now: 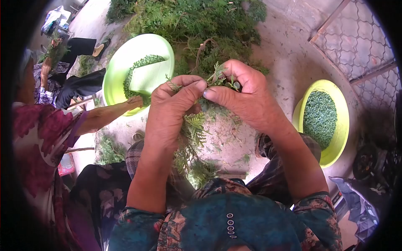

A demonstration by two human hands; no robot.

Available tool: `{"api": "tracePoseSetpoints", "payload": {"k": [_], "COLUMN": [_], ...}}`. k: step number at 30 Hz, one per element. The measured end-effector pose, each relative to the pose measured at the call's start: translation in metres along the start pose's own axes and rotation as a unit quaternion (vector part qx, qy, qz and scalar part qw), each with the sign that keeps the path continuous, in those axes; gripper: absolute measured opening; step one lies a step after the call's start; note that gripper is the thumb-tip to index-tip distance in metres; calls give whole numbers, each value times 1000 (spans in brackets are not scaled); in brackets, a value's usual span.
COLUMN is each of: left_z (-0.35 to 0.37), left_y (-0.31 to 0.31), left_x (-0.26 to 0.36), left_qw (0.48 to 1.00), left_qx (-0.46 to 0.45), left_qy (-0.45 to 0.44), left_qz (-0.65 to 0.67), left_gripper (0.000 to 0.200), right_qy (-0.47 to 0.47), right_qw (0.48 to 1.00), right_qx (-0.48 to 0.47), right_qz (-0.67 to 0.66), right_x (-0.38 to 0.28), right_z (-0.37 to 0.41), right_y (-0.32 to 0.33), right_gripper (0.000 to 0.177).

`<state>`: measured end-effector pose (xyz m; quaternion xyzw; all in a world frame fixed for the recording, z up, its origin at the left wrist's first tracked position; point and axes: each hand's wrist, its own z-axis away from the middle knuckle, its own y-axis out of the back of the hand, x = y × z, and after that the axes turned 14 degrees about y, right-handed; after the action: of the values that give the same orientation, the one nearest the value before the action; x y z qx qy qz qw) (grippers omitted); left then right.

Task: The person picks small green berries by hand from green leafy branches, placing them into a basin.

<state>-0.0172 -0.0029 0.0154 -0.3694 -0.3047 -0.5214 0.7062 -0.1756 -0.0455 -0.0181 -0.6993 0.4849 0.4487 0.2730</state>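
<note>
While left hand and right hand are gripping sprig, fingertips closed on its tip, am judging short, gentle pinching best; basin sitting at 3 o'clock.

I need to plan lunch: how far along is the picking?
Done: the left basin and right basin each hold a heap of small green pickings. In hand: left hand and right hand pinch a conifer sprig. Remaining: a large pile of branches beyond them.
</note>
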Motion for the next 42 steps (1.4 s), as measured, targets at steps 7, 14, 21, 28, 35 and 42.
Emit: {"api": "tracePoseSetpoints", "payload": {"k": [7, 14, 21, 28, 35, 42], "left_z": [-6, -2, -8, -9, -13, -12], "left_y": [19, 4, 12, -1, -9, -10], "left_x": [15, 2, -9, -6, -15, -18], "left_qw": [995, 987, 983, 993, 998, 996], "left_qx": [54, -35, -50, -19, -16, -41], "left_qy": [3, 92, -18, 15, 0, 6], "left_qz": [87, 127, 177, 112, 67, 80], "left_gripper": [24, 22, 20, 24, 22, 18], "right_qy": [-252, -261, -286, -299, -263, -280], "right_qw": [910, 900, 869, 829, 903, 888], "right_qx": [-10, 11, 65, 95, 71, 102], "right_qz": [-328, -349, -399, -463, -331, -351], "right_x": [-30, -19, -8, -10, -11, -13], "right_z": [-4, 2, 1, 1, 3, 7], "right_y": [39, 11, 11, 13, 10, 19], "right_gripper": [15, 27, 26, 28, 25, 18]}}
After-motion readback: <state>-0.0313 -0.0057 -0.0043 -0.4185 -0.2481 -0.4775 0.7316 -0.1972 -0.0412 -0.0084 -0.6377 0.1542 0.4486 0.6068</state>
